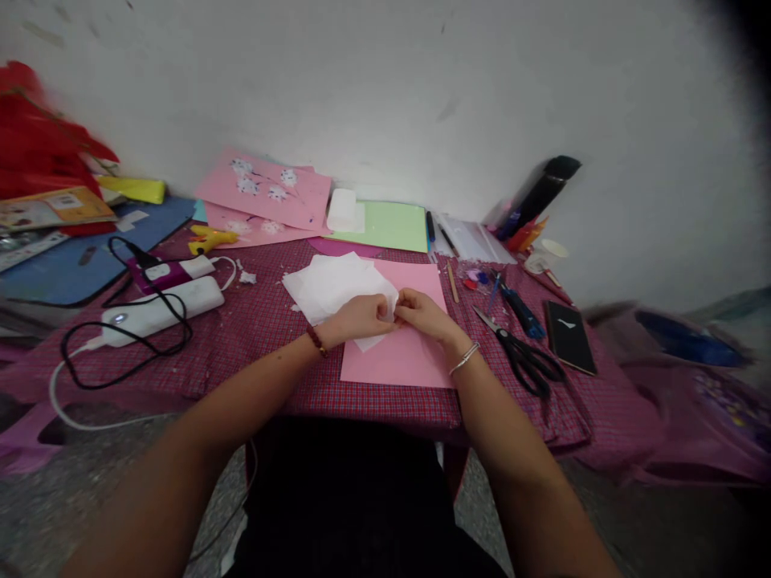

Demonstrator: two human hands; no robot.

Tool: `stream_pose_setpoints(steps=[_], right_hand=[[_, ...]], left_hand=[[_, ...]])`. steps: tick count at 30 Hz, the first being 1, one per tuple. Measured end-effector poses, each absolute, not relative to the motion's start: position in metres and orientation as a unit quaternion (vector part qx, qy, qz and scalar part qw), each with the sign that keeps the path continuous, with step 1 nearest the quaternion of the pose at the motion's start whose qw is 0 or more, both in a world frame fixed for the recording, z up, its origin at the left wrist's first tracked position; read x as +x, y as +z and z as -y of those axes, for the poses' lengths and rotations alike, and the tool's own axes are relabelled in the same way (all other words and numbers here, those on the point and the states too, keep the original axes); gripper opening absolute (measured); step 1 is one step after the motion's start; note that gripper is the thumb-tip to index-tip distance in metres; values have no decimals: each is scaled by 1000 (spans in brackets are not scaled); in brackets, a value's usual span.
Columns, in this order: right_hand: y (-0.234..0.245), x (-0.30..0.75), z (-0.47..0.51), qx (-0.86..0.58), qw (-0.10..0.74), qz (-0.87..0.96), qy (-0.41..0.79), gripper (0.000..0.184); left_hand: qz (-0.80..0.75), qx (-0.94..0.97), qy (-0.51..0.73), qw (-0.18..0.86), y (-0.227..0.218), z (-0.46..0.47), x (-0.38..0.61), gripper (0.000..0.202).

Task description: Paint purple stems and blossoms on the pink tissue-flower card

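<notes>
On the counter (259, 293), spread with a red checked cloth, a pink sheet (397, 365) lies in front of the person, with a loose stack of white paper (340, 282) overlapping its left part. The left hand (360, 316) and right hand (423, 313) meet above the pink sheet at the stack's right edge. The fingers of both are drawn together and seem to pinch a thin bit of the white paper between them, though the detail is too small to be sure. A beaded bracelet (316, 341) circles the left wrist, a silver bangle (464, 359) the right.

To the right lie a wooden stick (452, 282), open black-handled scissors (523, 353) and a dark notebook (570, 335). To the left are a yellow glue gun (210, 238) and a white power strip (165, 311) crossed by a black cable. Behind, pink cards with white blossoms (265, 189) lie near a light green sheet (391, 225).
</notes>
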State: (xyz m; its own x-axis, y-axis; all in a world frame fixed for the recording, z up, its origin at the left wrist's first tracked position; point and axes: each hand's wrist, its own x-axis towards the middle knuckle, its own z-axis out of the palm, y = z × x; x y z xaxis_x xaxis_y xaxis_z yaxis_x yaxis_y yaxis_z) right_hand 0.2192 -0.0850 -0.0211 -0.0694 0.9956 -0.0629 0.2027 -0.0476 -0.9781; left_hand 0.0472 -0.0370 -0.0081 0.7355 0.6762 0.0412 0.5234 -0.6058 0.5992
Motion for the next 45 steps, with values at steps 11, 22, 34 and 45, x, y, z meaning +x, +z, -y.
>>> stream_pose_setpoints(steps=[11, 22, 34, 45], right_hand=[[-20, 220, 87, -532, 397, 560, 496, 12], [-20, 219, 87, -521, 389, 585, 484, 9], [-24, 218, 87, -520, 383, 589, 486, 10], [-23, 219, 87, -511, 381, 606, 476, 6]], left_hand=[[-324, 863, 166, 350, -21, 20, 45, 12], [-313, 800, 156, 488, -6, 27, 38, 11], [-340, 788, 172, 483, -10, 28, 42, 14], [-329, 789, 200, 479, -7, 33, 43, 9]])
